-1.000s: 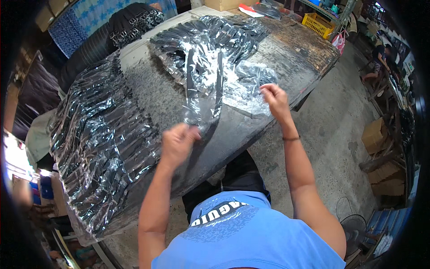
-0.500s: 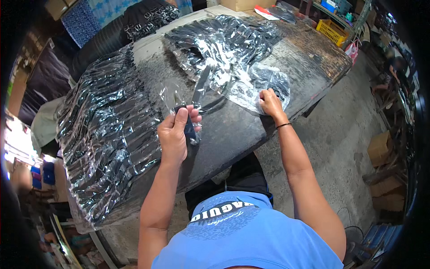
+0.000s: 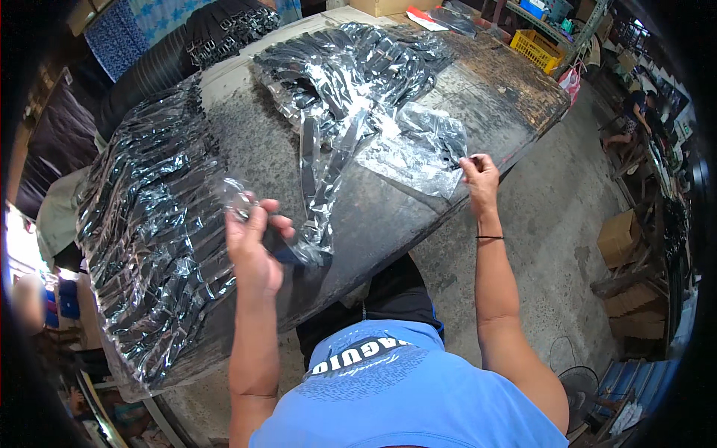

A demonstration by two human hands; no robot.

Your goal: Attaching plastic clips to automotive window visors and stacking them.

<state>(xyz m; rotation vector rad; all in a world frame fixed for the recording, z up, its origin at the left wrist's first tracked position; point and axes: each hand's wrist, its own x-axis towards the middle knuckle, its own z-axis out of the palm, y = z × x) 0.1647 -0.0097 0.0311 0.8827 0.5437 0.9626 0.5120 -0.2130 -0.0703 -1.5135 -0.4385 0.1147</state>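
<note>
My left hand is closed around a black belt in a clear plastic sleeve. A silvery buckle end sticks out above the thumb, while the dark strap hangs below the fingers. At the right, my right hand has its thumb and fingers pinched together by the edge of a clear plastic bag. What lies between those fingertips is too small to name. Small dark pieces show inside the bag. Beyond my hands spreads a pile of sleeved black belts, two of them reaching toward me.
A long row of sleeved belts covers the left of the worn dark table. Bundled belts with buckles lie at the far left. A yellow crate stands past the far right corner. Another person is at the right.
My left hand has moved left with the belt, and the buckle end shows more. My right hand has drawn back from over the bag to its right edge. The view has shifted slightly.
</note>
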